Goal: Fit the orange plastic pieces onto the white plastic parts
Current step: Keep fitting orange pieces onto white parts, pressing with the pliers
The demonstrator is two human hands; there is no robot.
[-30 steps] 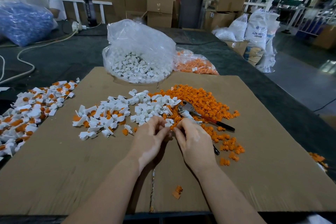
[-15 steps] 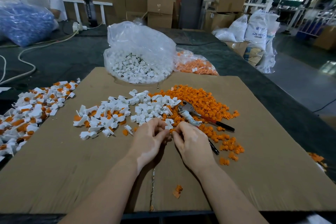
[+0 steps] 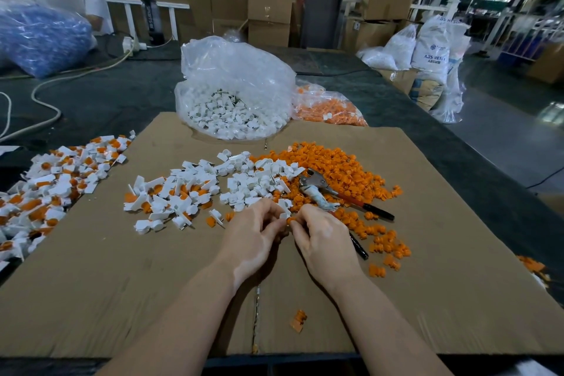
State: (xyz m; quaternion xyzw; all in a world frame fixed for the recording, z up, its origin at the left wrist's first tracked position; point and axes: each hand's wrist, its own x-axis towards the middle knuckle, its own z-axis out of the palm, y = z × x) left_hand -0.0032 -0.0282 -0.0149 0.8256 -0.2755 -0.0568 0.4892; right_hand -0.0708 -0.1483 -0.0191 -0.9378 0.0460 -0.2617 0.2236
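- Cardboard sheet (image 3: 427,268) covers the workbench in a warehouse; loose white parts (image 3: 253,180) and orange pieces (image 3: 332,168) lie heaped beyond the hands.
- Left hand (image 3: 254,235) pinches a white part (image 3: 285,211); right hand (image 3: 323,232) pinches an orange piece (image 3: 290,220) against it.
- Both look light, stiff and easily dropped; best held by their edges.

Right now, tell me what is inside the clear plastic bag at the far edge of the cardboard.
The clear plastic bag holds a heap of loose white plastic parts, showing through its open top and film. Whatever lies deeper under that heap is covered.
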